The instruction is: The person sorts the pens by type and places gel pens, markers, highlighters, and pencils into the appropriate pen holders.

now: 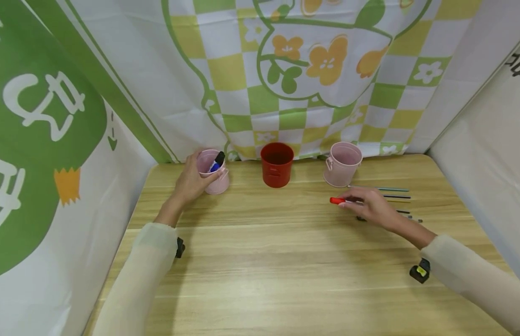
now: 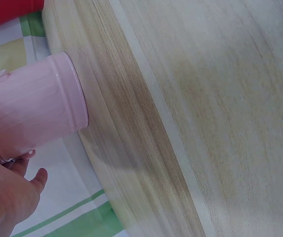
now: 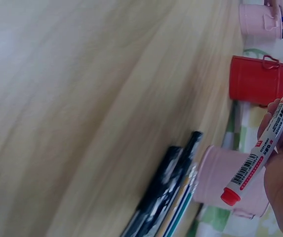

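My left hand grips the left pink bucket at its upper part, thumb along the near rim and fingers on the far side. Inside that bucket stand a black-capped marker and a blue-ended one. My right hand pinches a white marker with red ends above the right side of the table. Its red cap points left, toward the middle. In the left wrist view the left hand is only partly seen beside the bucket's wall.
A red bucket stands at the back middle, and another pink bucket to its right. Several brushes and dark pens lie below the right hand on the wooden table. A patterned cloth hangs behind.
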### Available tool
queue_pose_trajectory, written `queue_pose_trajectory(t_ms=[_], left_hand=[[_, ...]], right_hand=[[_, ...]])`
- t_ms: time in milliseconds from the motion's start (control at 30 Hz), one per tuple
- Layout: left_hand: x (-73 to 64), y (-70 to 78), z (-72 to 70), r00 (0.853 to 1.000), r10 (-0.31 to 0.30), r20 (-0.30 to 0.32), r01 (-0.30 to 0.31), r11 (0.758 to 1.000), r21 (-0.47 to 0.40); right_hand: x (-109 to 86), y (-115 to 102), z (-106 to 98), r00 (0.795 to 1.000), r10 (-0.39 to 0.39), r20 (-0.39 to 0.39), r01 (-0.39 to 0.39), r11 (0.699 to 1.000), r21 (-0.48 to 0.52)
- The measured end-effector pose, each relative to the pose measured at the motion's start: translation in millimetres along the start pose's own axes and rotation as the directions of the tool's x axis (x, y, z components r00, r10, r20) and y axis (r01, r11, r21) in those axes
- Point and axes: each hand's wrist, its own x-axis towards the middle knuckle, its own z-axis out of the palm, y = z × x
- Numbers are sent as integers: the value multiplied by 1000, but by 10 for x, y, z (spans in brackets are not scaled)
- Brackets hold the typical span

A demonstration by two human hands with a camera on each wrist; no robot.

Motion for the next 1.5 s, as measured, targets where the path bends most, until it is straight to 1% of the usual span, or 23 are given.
queue_pose_trajectory(t_ms=[133, 200, 367, 433, 533, 633, 733, 833, 933, 1167, 1400, 1500], left_hand=[[-6, 3, 1, 1000, 11, -2, -11, 1000, 1], [-13, 4, -1, 1000, 2, -2, -2, 1000, 2], [-20, 3, -3, 1000, -4, 4, 4, 1000, 3], [-17, 2, 0, 1000, -1, 5, 1, 1000, 3], [-17, -3, 5, 1000, -4, 2, 4, 1000, 7], [-19, -2, 5, 1000, -7, 3, 7, 1000, 4], [-21, 5, 7, 1000, -6, 1, 6, 1000, 2], [-21, 7, 5, 1000, -7, -1, 7, 1000, 3], [-21, 6, -1, 1000, -5, 0, 5, 1000, 4], [-36, -8, -9, 1000, -15, 8, 15, 1000, 12], [-38, -3, -5, 1000, -23, 16, 22, 1000, 19], [-39, 2, -7, 999, -25, 21, 25, 999, 20]], right_hand=[[103, -58, 17, 1000, 8, -11, -8, 1000, 24], [155, -82, 29, 1000, 0, -24, 0, 1000, 20], [287, -150, 86, 996, -30, -78, 29, 1000, -3], [343, -184, 117, 994, -32, -103, 33, 999, 6], [436, -285, 155, 991, -29, -130, 34, 999, 33], [528, -458, 167, 988, -33, -148, 42, 997, 61], [615, -627, 165, 988, -21, -151, 34, 996, 85], [689, -722, 170, 989, 3, -146, 15, 993, 120], [760, -772, 192, 989, 6, -146, 16, 989, 149], [945, -881, 262, 986, -41, -160, 76, 973, 219], [1124, -967, 341, 988, -18, -151, 57, 964, 260], [1204, -1012, 383, 989, -9, -148, 52, 955, 290]])
